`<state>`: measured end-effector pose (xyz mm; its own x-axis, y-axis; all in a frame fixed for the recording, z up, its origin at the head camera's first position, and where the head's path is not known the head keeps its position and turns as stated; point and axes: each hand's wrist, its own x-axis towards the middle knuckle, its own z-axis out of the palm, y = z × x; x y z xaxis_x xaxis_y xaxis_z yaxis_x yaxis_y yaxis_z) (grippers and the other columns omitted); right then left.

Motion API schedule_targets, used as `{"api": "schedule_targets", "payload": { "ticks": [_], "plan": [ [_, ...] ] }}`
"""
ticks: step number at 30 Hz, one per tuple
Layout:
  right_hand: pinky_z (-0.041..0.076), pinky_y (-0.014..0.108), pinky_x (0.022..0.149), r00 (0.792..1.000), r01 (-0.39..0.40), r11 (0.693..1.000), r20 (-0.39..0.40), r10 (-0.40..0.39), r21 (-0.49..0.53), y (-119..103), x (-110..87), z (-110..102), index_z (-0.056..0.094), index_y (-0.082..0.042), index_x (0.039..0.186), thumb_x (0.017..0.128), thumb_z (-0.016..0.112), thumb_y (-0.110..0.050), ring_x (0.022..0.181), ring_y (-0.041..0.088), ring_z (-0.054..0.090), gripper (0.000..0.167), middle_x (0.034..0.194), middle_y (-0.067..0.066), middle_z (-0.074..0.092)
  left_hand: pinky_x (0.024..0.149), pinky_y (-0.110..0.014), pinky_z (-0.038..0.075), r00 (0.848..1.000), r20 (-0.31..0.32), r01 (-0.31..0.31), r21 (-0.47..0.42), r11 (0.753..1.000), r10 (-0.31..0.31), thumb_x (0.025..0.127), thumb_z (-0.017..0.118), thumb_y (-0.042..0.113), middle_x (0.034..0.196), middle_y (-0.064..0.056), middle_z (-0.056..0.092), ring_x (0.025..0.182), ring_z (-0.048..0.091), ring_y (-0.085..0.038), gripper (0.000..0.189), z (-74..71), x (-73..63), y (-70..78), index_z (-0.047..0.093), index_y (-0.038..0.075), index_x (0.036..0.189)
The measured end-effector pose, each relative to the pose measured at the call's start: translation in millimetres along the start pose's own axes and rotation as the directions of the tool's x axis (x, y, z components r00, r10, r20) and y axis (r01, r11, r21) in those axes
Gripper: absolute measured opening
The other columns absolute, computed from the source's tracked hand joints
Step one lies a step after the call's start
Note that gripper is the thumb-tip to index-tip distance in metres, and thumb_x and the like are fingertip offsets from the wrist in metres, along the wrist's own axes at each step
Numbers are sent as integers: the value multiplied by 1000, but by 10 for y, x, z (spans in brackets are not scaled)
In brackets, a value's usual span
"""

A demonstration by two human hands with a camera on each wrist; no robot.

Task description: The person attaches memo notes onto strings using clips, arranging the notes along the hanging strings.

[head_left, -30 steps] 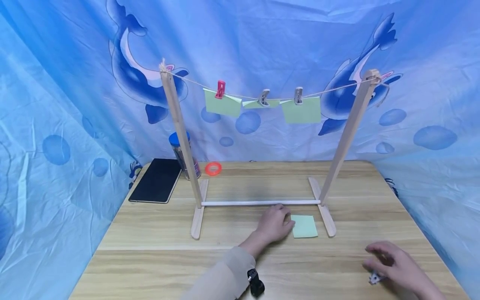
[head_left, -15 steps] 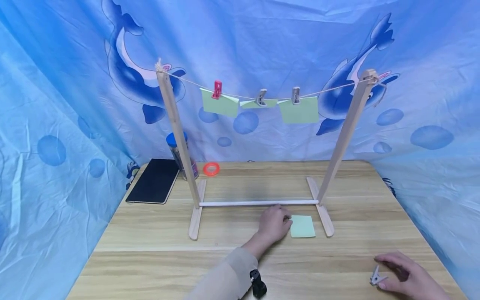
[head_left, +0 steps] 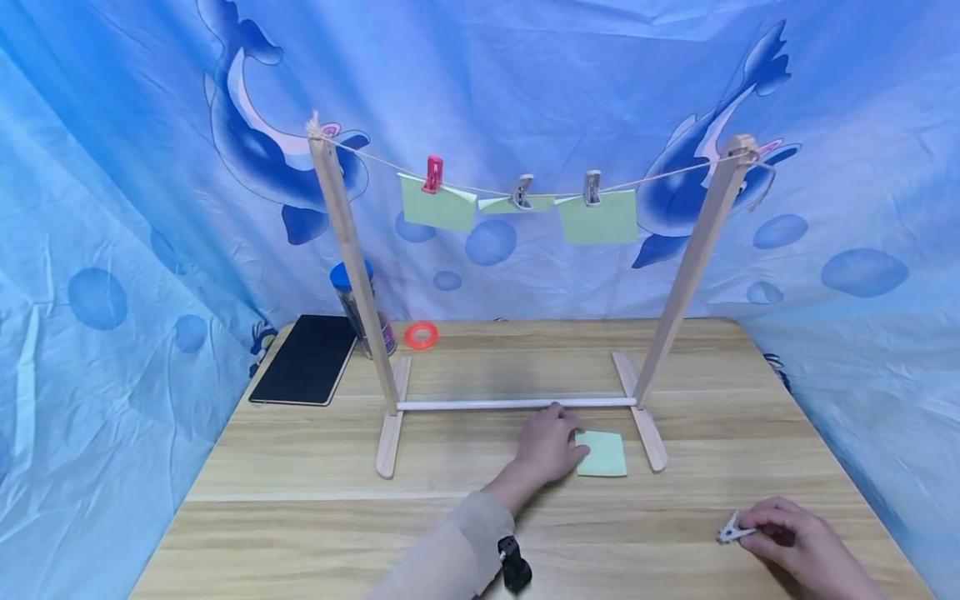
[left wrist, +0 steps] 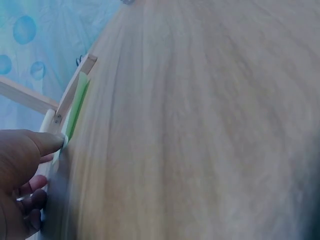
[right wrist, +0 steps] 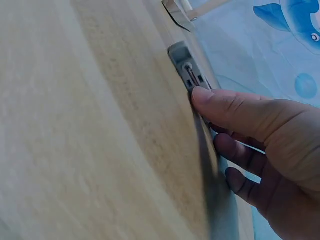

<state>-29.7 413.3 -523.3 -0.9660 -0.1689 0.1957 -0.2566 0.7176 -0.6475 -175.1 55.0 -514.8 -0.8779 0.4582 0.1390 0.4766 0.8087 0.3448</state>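
Note:
A pale green sticky note (head_left: 603, 455) lies on the table in front of the rack's white crossbar. At its left edge my left hand (head_left: 549, 448) pinches the paper, thumb on the near face; the left wrist view shows the note (left wrist: 78, 105) rising at a slant from the thumb. Farther right, my right hand (head_left: 798, 542) holds a small grey clothespin (head_left: 732, 530) by its handle end, between thumb and fingers. Close up in the right wrist view, the clothespin (right wrist: 186, 65) has a metal spring, and its head points away from the hand.
A wooden rack (head_left: 690, 275) carries a string with green notes clipped by a red clothespin (head_left: 432, 175) and two grey ones (head_left: 592, 188). Behind its left post stand a blue-lidded jar (head_left: 351, 279), a black tablet-like slab (head_left: 303, 360) and an orange ring (head_left: 422, 335).
My right hand has turned the clothespin and now grips its handles, moving it slightly left and up. My left hand has slid a little right onto the note's edge.

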Motion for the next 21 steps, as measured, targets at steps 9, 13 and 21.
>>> {"api": "schedule_targets", "payload": {
  "ticks": [9, 13, 21],
  "plan": [
    [43, 14, 63, 976, -217, 964, -70, 208, -157, -137, 96, 51, 69, -23, 80, 84, 84, -20, 81, -4, 55, 16, 107, 12, 71, 92, -29, 47, 997, 49, -56, -79, 995, 60, 87, 76, 41, 109, 5, 61, 103, 58, -13, 30, -34, -27, -112, 75, 22, 111],
    [42, 22, 56, 951, -304, 943, -99, 293, -132, -187, 105, 72, 70, -14, 85, 88, 81, -22, 66, 2, 51, 14, 86, 2, 70, 93, -28, 47, 993, 97, -62, -36, 997, 65, 81, 78, 60, 113, 5, 58, 103, 56, -12, 56, -68, -63, -137, 71, 23, 122],
    [42, 22, 56, 937, -333, 936, -148, 316, -110, -214, 146, 79, 65, -6, 105, 90, 79, -28, 64, 3, 56, 30, 80, 0, 68, 78, -23, 43, 993, 86, -84, -35, 996, 87, 70, 88, 56, 87, 12, 55, 82, 49, -8, 42, -142, -61, -175, 71, 23, 89]
  ]
}}
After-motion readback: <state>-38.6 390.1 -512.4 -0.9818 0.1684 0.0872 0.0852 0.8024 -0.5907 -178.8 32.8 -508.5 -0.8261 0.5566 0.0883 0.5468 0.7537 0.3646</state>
